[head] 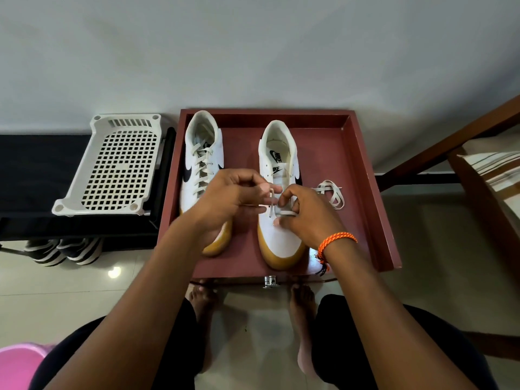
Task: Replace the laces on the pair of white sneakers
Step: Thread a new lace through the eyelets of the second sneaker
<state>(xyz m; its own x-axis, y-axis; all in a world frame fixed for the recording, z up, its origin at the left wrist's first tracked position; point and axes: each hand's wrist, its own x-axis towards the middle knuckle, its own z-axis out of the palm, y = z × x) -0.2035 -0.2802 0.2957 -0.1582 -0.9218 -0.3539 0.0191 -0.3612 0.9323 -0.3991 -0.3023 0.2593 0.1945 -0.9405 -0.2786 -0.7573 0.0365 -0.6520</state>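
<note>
1. Both sneakers toe-toward-camera in red tray (363, 164); left sneaker (201, 164) fully laced, right sneaker (278, 198) laced at lowest eyelets only.
2. Left hand (230, 192) pinching lace (271, 197) over right sneaker's eyelets.
3. Right hand (306, 212) fingers curled, gripping same lace lower down.
4. Loose lace end (333, 194) trailing on tray, right of shoe.

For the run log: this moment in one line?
both hands threading white flat lace | right white gum-soled sneaker | left sneaker laced
</note>
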